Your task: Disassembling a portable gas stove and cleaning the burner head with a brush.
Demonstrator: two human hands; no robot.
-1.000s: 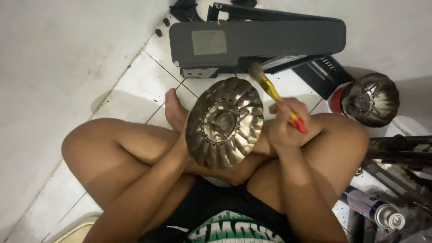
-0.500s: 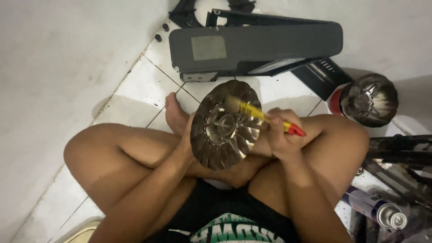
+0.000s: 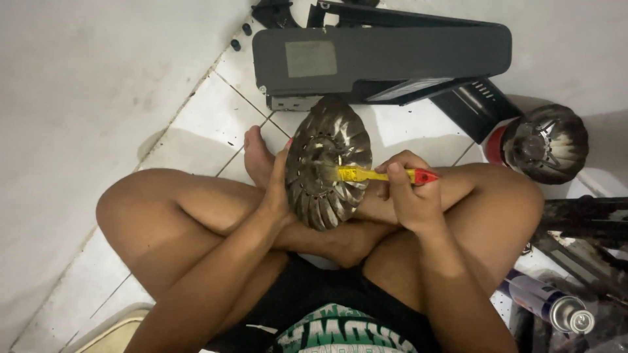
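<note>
Stiff, sharp-finned metal fan disc (image 3: 329,163) is gripped at its rim by left hand (image 3: 278,189); brush (image 3: 379,175) pinched in right hand (image 3: 409,196).

Grey rectangular label (image 3: 311,59) seen far centre on dark panel (image 3: 392,55); blue-white spray can (image 3: 546,302) near right.

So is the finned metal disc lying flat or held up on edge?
On edge: the left hand holds the finned metal disc tilted up off the legs, while the right hand presses a yellow brush against its face.
</note>
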